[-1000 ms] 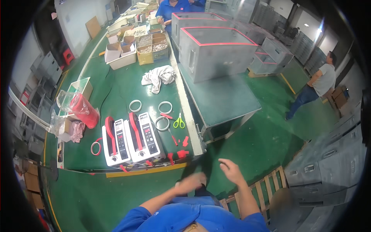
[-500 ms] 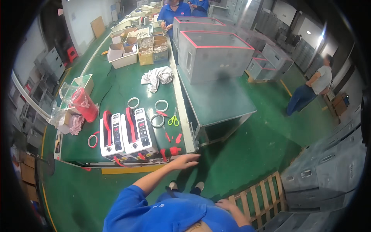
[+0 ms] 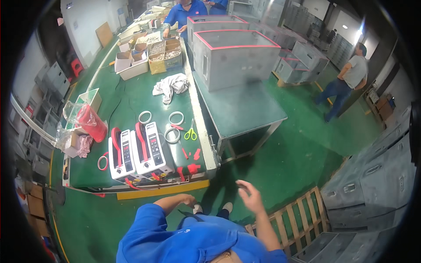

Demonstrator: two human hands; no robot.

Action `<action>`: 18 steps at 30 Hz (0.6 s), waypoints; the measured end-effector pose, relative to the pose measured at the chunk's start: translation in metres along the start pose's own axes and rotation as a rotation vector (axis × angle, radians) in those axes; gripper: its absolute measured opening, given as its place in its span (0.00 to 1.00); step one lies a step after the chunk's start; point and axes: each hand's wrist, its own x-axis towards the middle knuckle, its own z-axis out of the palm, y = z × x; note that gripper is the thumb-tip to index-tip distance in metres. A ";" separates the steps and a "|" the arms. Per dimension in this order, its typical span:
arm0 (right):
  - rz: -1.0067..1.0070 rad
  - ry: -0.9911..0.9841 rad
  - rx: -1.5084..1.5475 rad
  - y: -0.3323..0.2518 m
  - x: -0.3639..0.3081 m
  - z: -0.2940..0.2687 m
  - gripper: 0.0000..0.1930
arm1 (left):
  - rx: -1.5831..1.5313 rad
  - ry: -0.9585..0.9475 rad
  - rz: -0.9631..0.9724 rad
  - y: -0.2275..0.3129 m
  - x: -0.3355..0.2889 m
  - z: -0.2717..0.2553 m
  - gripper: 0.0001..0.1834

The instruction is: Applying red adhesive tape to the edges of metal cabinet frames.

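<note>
My left hand (image 3: pixel 188 200) is drawn back in front of my body, below the near edge of the green-topped workbench (image 3: pixel 144 98). Its fingers are too small and turned away to tell how they are held. Raised on the other side, my right hand (image 3: pixel 250 197) has its fingers apart and nothing in it. Nearest on the bench stand two white tape dispensers, a left one (image 3: pixel 123 155) and a right one (image 3: pixel 151 149), with red tape reels on top. Red tape pieces (image 3: pixel 193 168), green-handled scissors (image 3: pixel 190 133) and pale tape rings (image 3: pixel 173 135) lie beside them.
Right of the bench, a low table (image 3: pixel 237 107) bears grey metal cabinets (image 3: pixel 234 61) with red-taped rims. A wooden pallet (image 3: pixel 302 219) and stacked grey cabinets (image 3: pixel 377 175) stand at my right. One co-worker (image 3: pixel 186 15) works at the far bench; another person (image 3: pixel 346 81) walks at right.
My left hand has pulled back from the bench corner toward my body. My right hand has risen forward from my side. The person at right has moved leftward.
</note>
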 end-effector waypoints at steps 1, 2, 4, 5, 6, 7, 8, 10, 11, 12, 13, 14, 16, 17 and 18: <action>-0.054 -0.103 0.115 0.001 -0.003 0.028 0.18 | -0.072 0.072 0.002 -0.002 -0.005 -0.001 0.25; -0.109 -0.189 0.219 0.004 -0.010 0.049 0.18 | -0.135 0.144 0.020 -0.001 -0.005 -0.012 0.25; 0.172 -0.899 -0.010 0.131 -0.049 0.094 0.22 | -0.133 0.160 0.020 0.029 -0.008 -0.051 0.28; 0.505 -0.979 -0.106 0.125 -0.043 0.087 0.25 | -0.204 0.304 0.095 0.024 0.002 -0.049 0.29; 0.841 -1.018 -0.219 0.121 -0.034 0.062 0.28 | -0.268 0.408 0.183 0.034 0.004 -0.064 0.28; 0.463 -1.111 -0.002 0.276 -0.088 0.035 0.30 | -0.314 0.487 0.308 0.058 0.002 -0.092 0.28; 0.828 -1.252 -0.326 0.207 -0.074 0.005 0.31 | -0.401 0.567 0.304 0.071 -0.019 -0.110 0.27; 0.890 -1.153 -0.729 0.291 -0.123 -0.065 0.27 | -0.537 0.699 0.390 0.106 -0.032 -0.138 0.26; 0.709 -1.049 -0.954 0.280 -0.135 -0.088 0.26 | -0.636 0.724 0.424 0.117 -0.040 -0.145 0.26; 0.742 -0.948 -0.820 0.283 -0.143 -0.110 0.24 | -0.751 0.743 0.479 0.131 -0.046 -0.149 0.26; 0.733 -0.783 -0.723 0.280 -0.146 -0.124 0.24 | -0.782 0.796 0.521 0.142 -0.044 -0.143 0.25; 0.632 -0.679 -0.759 0.281 -0.143 -0.137 0.23 | -0.813 0.846 0.563 0.153 -0.040 -0.127 0.24; 0.688 -0.096 -0.438 0.253 -0.127 -0.135 0.19 | -0.387 0.075 0.500 0.151 -0.013 -0.063 0.25; 0.631 -0.054 -0.396 0.217 -0.111 -0.124 0.19 | -0.570 -0.019 0.385 0.131 -0.001 -0.031 0.26; 0.569 -0.015 -0.367 0.169 -0.087 -0.113 0.18 | -0.754 -0.103 0.276 0.098 0.018 0.000 0.28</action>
